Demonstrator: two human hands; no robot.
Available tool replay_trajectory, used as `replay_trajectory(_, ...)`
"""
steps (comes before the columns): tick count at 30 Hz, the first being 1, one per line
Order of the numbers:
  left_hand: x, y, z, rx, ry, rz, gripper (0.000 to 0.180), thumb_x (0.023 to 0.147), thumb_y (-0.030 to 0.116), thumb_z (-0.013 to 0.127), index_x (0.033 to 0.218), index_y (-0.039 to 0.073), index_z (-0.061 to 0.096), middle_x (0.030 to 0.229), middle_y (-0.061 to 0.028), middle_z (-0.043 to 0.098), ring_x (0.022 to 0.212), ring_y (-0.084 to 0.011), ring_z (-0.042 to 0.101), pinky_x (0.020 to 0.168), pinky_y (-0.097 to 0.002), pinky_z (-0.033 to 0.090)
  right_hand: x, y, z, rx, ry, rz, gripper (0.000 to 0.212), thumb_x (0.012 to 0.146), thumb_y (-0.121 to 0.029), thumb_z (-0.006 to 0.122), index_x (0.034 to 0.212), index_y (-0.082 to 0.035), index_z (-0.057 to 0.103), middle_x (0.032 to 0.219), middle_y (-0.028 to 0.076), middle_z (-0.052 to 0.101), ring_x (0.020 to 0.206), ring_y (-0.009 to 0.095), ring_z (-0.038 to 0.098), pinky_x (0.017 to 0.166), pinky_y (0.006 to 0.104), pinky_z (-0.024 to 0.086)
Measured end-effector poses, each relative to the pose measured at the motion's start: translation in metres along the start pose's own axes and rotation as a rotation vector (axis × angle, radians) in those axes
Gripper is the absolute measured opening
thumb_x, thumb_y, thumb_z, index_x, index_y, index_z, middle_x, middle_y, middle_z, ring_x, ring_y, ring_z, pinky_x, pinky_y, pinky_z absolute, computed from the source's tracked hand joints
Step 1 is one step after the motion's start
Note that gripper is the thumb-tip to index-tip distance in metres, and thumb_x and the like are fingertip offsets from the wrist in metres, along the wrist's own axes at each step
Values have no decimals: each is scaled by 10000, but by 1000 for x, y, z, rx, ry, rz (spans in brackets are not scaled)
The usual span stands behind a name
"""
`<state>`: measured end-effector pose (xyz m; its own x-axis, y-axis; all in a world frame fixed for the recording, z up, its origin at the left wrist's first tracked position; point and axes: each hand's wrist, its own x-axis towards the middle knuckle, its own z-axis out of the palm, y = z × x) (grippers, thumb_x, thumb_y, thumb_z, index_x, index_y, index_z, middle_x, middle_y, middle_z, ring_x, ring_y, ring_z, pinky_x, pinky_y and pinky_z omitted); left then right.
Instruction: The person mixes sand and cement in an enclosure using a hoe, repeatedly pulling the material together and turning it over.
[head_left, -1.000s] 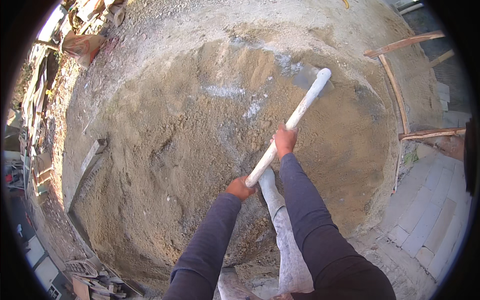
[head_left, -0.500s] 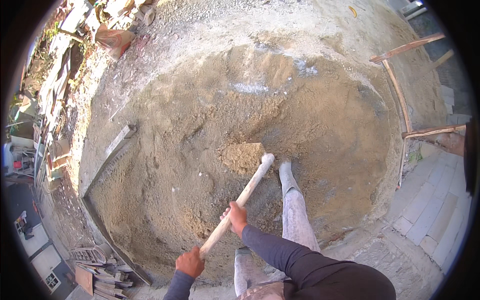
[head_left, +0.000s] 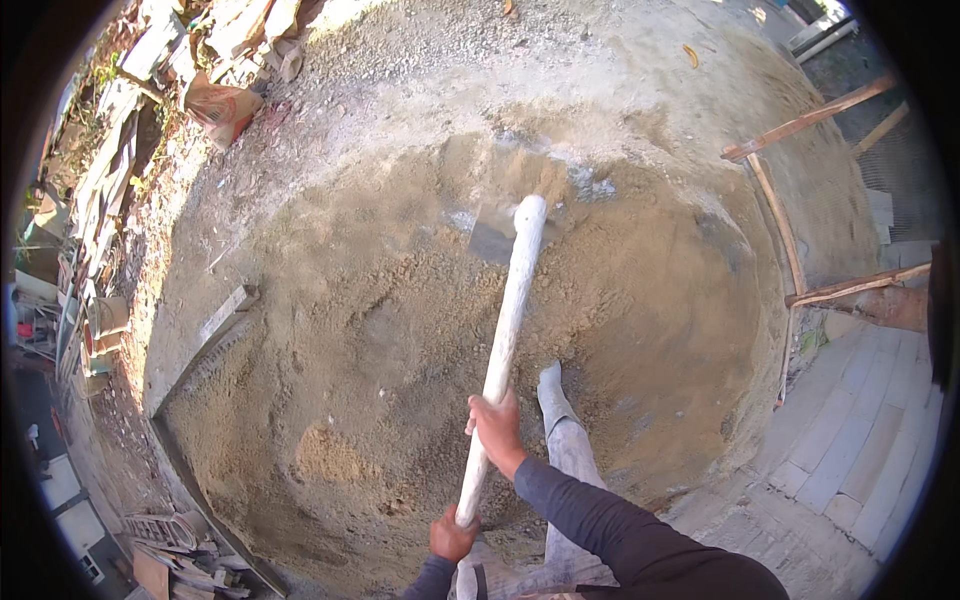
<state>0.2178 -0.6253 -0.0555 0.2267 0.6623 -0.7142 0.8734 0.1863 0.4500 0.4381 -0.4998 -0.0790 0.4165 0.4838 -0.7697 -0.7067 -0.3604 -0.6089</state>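
Both of my hands grip the pale wooden handle of a hoe (head_left: 510,305). Higher up the shaft, my right hand (head_left: 497,430) is wrapped round it. Near the handle's lower end, my left hand (head_left: 453,535) is closed on it. The hoe's flat grey blade (head_left: 495,236) is at the far side of a broad brown sand pile (head_left: 350,260), low over or touching the sand. A lighter clump of sand (head_left: 335,455) lies to the left of my hands. My dusty boot (head_left: 553,395) stands in the sand, right of the handle.
A low board edge (head_left: 215,520) bounds the pile at left. Scrap and sacks (head_left: 222,108) lie far left, with stacked wood (head_left: 180,575) at lower left. A wooden frame (head_left: 775,215) and paving slabs (head_left: 860,430) stand along the right.
The hoe has swung away from me to the far side of the pile, its blade now free of sand. A light clump now lies at left. Both hands moved right and keep their grip.
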Motion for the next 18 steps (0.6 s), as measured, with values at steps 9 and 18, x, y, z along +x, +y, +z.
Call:
replay_trajectory(9,383,154,68,-189,-256,234,515,767,267,715,1212,25,621,1006,-254,687,947,-380,679,832,-421,523,370,-109,-49,-520,493,-517,414,906,-204,592,1139,73,391,824,191,615,556,253,636,452,360,542)
replay_trajectory(18,313,46,15,254,-201,-1,416,770,241,694,1145,70,636,1021,-238,687,994,-403,655,880,-476,522,354,86,-35,-69,256,120,173,886,-147,577,882,4,494,691,88,533,507,205,557,445,390,511)
